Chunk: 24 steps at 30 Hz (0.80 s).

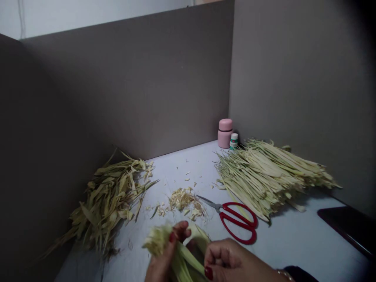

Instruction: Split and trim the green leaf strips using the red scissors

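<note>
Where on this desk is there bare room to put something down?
Bare table lies right of the red scissors, before the dark object. Another patch sits behind the scraps, between both leaf piles. By the hands it is crowded.

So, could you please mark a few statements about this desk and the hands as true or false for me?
1. Both hands, left hand and right hand, hold the bundle of leaf strips. True.
2. The red scissors are in the right hand. False: they lie on the table, untouched.
3. The pink jar stands in the far corner beside a small white bottle. True.
4. The neat stack of strips lies on the left. False: it lies on the right; the loose pile is on the left.
</note>
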Tool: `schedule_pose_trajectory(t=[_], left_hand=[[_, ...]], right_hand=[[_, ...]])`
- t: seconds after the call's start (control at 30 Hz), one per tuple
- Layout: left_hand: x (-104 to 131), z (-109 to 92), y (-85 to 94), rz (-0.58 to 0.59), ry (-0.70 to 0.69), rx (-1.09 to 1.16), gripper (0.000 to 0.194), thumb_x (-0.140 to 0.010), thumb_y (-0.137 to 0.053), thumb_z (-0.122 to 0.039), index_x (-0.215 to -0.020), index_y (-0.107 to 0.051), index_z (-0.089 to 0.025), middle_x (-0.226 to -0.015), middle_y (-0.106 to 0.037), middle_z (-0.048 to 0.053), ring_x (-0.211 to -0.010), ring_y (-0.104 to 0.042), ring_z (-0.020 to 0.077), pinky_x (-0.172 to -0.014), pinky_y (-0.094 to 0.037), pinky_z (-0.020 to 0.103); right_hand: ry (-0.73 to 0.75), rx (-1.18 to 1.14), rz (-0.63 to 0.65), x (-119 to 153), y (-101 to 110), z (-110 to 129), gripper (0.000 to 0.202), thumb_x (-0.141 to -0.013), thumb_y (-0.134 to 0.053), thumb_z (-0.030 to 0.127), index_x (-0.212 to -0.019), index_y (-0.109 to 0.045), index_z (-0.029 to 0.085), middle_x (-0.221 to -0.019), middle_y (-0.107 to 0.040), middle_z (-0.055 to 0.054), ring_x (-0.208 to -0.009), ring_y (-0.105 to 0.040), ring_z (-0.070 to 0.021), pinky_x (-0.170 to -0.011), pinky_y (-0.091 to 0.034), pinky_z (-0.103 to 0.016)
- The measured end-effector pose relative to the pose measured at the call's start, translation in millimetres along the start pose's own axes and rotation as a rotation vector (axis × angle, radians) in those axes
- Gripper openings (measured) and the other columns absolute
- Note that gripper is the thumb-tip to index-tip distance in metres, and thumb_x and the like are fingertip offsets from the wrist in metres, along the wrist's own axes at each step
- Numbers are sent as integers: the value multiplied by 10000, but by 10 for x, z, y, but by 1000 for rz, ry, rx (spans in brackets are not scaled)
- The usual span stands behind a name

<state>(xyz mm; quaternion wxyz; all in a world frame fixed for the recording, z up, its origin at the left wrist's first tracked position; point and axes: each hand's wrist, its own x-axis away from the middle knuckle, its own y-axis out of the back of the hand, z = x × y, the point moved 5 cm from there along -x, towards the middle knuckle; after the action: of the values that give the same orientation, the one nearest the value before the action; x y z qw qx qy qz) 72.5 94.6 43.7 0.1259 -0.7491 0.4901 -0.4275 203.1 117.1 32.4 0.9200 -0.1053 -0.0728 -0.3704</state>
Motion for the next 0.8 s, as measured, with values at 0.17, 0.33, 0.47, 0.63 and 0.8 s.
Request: schedule_pose_trajectory(t=[0.17, 0.33, 0.47, 0.63, 0.8], left_hand=[[11, -379, -14, 301, -20, 322, 182, -619, -719, -192, -766, -615, -163, -416, -440, -111, -308, -381, -11, -322, -290, 78], [-96, -107, 164, 71, 64, -185, 348, -526, -767, -344, -767, -602, -156, -327, -316, -135, -257, -265, 8, -290, -200, 126], [-167, 52, 121, -47, -143, -458, 388, -433, -768, -457, -564, -565, -153, -403, -515, -38, -382, -462, 83, -396, -358, 192], [-168, 135, 30, 3, -334, -629, 380, -466, -756, -439, -617, -647, -107, -569, -648, 66, -550, -554, 170, -555, -414, 267], [-183, 232, 30, 97, -174, -331, 263, -520, -750, -325, -643, -614, -135, -581, -639, 54, -541, -578, 186, -599, -433, 306]], right_hand=[[90, 474, -410, 6, 344, 137, 239, -799, -445, 398, -692, -504, 193, -542, -455, 51, -463, -417, -95, -434, -278, -210], [50, 1048, -413, 9, 253, 78, 108, -661, -601, 291, -692, -540, 208, -593, -610, 0, -551, -533, -172, -476, -266, -247], [136, 981, -411, 49, 163, 140, 74, -739, -467, 186, -675, -489, 217, -552, -569, 31, -501, -510, -124, -460, -300, -211], [200, 964, -313, 75, 35, 187, 19, -742, -483, 197, -725, -491, 202, -649, -558, 5, -545, -519, -133, -484, -333, -223], [188, 449, -391, 52, 128, 147, 189, -775, -511, 393, -806, -478, 210, -660, -467, 39, -535, -437, -99, -491, -345, -201]])
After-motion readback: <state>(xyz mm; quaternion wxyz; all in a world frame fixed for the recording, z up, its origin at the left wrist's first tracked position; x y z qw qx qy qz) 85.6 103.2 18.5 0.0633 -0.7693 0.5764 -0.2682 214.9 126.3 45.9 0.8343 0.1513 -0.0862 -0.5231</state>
